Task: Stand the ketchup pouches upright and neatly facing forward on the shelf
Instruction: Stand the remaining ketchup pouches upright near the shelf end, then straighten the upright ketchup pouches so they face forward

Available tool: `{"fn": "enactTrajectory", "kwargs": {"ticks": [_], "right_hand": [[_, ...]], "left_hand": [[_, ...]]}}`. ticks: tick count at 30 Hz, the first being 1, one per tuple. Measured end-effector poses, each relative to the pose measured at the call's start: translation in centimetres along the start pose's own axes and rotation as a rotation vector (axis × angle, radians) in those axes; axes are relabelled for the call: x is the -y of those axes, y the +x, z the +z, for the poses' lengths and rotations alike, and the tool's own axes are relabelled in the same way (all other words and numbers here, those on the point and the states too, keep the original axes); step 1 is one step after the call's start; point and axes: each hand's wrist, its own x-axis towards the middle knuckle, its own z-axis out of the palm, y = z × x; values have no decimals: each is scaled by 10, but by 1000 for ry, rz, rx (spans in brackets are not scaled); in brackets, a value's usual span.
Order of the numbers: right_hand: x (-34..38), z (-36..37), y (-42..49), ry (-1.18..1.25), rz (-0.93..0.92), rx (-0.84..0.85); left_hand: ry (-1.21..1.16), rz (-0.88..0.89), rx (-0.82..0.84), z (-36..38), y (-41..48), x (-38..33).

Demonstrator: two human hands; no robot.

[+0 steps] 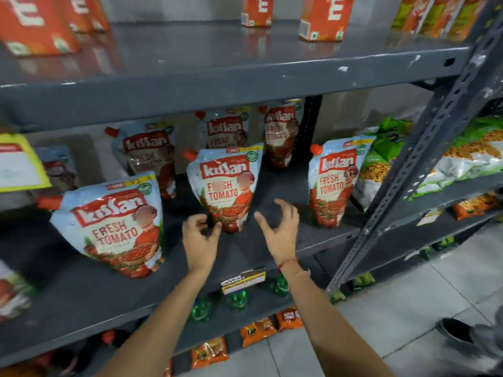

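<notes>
Several ketchup pouches stand upright, labels forward, on the grey middle shelf [313, 235]. In the front row are a left pouch [111, 227], a middle pouch [226, 186] and a right pouch [334, 180]. Three more stand behind: back left pouch [148, 153], back middle pouch [226, 129], back right pouch [281, 131]. My left hand [198, 238] is at the bottom left corner of the middle pouch, fingers curled and touching its edge. My right hand [277, 227] hovers just right of that pouch, fingers spread, holding nothing.
Orange cartons [324, 17] stand on the shelf above. Green snack bags [381, 164] sit right of the pouches, beside a slanted metal upright [424, 148]. Green bottle caps [239, 299] and orange packets [258, 331] fill the lower shelves. A yellow-edged tag [19, 164] hangs at left.
</notes>
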Motion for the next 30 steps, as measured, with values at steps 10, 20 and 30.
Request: {"fn": "enactTrajectory", "kwargs": {"ticks": [10, 20, 30], "right_hand": [[-2, 24, 25, 62, 138, 520], [-16, -21, 2, 165, 164, 484], [-18, -32, -12, 188, 202, 495]], "left_hand": [[106, -73, 388, -7, 27, 5], [134, -15, 338, 11, -23, -4], [153, 20, 297, 11, -45, -6]]}}
